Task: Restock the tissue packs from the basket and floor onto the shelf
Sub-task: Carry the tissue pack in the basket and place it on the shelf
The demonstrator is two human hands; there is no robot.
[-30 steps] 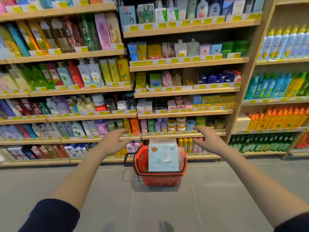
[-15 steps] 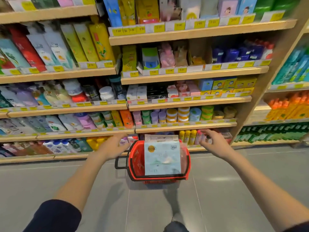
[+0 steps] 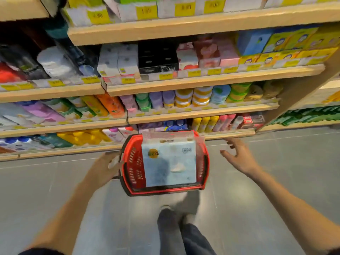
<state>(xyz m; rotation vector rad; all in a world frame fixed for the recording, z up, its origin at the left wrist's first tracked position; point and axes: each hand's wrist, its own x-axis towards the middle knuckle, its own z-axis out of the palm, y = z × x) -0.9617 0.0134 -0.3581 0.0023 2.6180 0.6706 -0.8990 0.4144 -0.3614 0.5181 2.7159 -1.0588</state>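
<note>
A red plastic basket point(image 3: 131, 168) stands on the grey floor in front of the shelves. A large pale blue tissue pack point(image 3: 169, 162) with a clear top flap stands upright inside it and fills most of it. My left hand point(image 3: 104, 167) is at the basket's left rim with relaxed fingers; whether it touches the rim is blurred. My right hand point(image 3: 239, 157) hovers to the right of the basket, fingers spread, holding nothing. White tissue packs point(image 3: 118, 60) stand on a shelf point(image 3: 211, 80) above.
Wooden shelves full of bottles, tubs and boxes run across the view, with the lowest shelf edge point(image 3: 230, 133) just behind the basket. My legs and shoe point(image 3: 166, 216) are right below the basket. Grey floor tiles spread to both sides.
I have stepped closer, so the basket and shelves look larger. Both hands have dropped from above the basket to either side of its rim.
</note>
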